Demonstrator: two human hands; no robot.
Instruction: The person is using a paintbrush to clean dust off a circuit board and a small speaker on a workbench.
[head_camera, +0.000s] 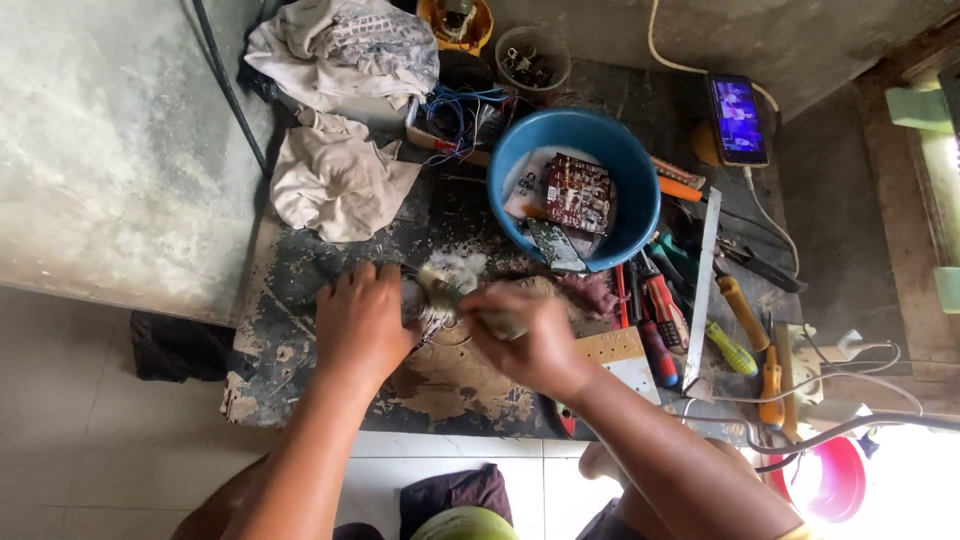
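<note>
While looking down at the worn worktable (290, 290), see a small shiny metal part (432, 310) near the middle, at the near side of the top. Sits right between both hands, touching each.

Left hand (362, 322): fingers bent and closed over the left side of the metal part, holding it down. Lies just to the right of those fingertips. Cannot tell which way the part points or how its long side runs; too much hidden under the fingers.

Right hand (528, 338): fingers clenched tight around a brush (455, 292). Long side of the brush runs from the fist, near and right, up to the pale bristles, far and left. Bristle tip pointing at the far-left, resting on top of the metal part. Both hands about as close to the part; left one touching it bare, right one only through the brush.

Just beyond the bristles, a patch of white dust (462, 265). Farther off, a blue bowl (640, 200) with a red circuit board (578, 192) inside. To the far left, crumpled rags (335, 185). To the right, red screwdrivers (655, 310), a long metal ruler (700, 290) and yellow-handled tools (742, 312), all lying with long sides running near to far. At the far right edge, a lit phone (738, 118).
</note>
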